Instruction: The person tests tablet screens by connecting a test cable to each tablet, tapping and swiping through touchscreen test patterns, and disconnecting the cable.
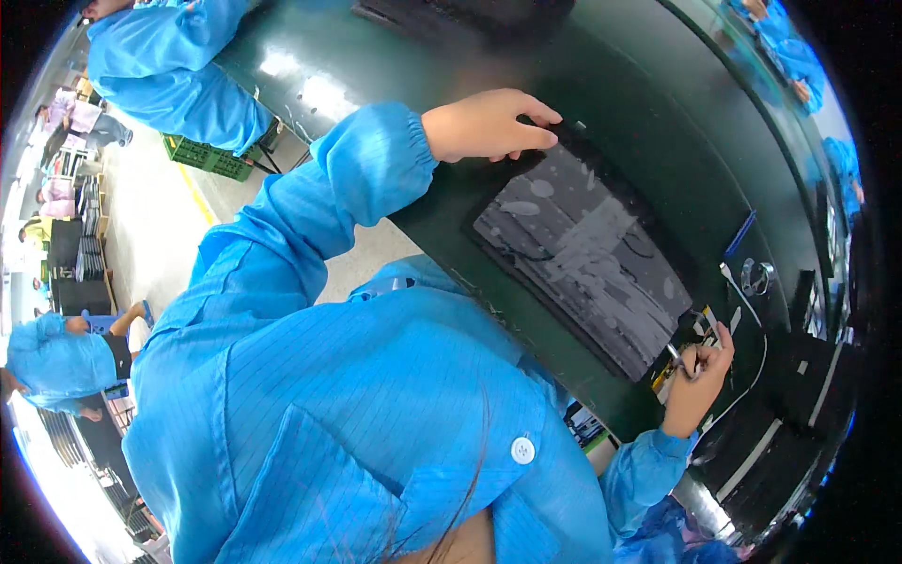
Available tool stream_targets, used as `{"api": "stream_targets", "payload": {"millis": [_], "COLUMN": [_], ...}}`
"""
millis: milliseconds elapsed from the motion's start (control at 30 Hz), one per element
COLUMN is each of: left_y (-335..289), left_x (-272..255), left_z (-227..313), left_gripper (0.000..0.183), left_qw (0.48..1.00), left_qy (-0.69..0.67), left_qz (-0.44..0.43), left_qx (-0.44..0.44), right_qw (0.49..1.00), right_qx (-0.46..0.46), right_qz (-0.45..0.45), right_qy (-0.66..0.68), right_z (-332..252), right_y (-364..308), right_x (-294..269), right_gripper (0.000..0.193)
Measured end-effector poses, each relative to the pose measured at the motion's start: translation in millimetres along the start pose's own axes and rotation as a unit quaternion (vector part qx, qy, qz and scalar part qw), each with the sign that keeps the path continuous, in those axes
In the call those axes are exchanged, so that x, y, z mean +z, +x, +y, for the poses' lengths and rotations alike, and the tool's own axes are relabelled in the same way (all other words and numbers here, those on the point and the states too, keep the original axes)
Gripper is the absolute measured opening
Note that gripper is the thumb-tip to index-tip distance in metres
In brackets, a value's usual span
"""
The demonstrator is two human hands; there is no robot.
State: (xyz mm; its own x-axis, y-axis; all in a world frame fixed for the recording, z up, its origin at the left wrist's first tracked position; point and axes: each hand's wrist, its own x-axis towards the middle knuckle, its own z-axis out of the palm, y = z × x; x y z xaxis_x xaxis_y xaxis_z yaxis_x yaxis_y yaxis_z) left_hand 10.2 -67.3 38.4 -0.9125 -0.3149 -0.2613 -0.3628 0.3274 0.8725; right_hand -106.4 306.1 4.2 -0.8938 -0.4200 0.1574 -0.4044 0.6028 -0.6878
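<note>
A flat black panel (587,254) with a shiny, blotchy film-like surface lies at a slant on the dark green table. My left hand (493,124) is at its far left corner, thumb and index finger bent round the edge there; the other fingertips are partly hidden. At the panel's near right end, my right hand (700,381) is closed round a slim metal tool (676,354) with its silvery tip pointing at the panel's edge. What kind of tool it is cannot be made out. Yellow-and-black printed pieces (660,379) lie beside and under that hand.
Right of the panel are a blue pen-like stick (739,233), a roll of clear tape (755,276) and a white cable (759,343). A dark object (460,17) lies at the table's far side. Black cases (770,442) stand at lower right. A co-worker in blue (174,70) sits upper left.
</note>
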Motion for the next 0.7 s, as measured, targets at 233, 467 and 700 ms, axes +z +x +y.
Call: {"api": "stream_targets", "payload": {"millis": [233, 467, 700], "left_y": [5, 12, -17], "left_x": [-1, 6, 12], "left_z": [-8, -32, -27], "left_gripper": [0.042, 0.042, 0.048], "left_qw": [1.000, 0.953, 0.920], "left_qy": [0.008, 0.179, 0.311], "left_qz": [-0.007, 0.113, 0.147], "left_qx": [0.007, 0.216, 0.188], "right_qw": [0.994, 0.986, 0.957], "right_qx": [0.026, 0.022, 0.229], "right_qz": [-0.026, -0.026, 0.016], "right_qy": [-0.100, -0.160, -0.177], "right_z": [-7, -6, -49], "right_y": [12, 16, -22], "right_x": [0, 9, -23], "right_gripper": [0.046, 0.045, 0.042]}}
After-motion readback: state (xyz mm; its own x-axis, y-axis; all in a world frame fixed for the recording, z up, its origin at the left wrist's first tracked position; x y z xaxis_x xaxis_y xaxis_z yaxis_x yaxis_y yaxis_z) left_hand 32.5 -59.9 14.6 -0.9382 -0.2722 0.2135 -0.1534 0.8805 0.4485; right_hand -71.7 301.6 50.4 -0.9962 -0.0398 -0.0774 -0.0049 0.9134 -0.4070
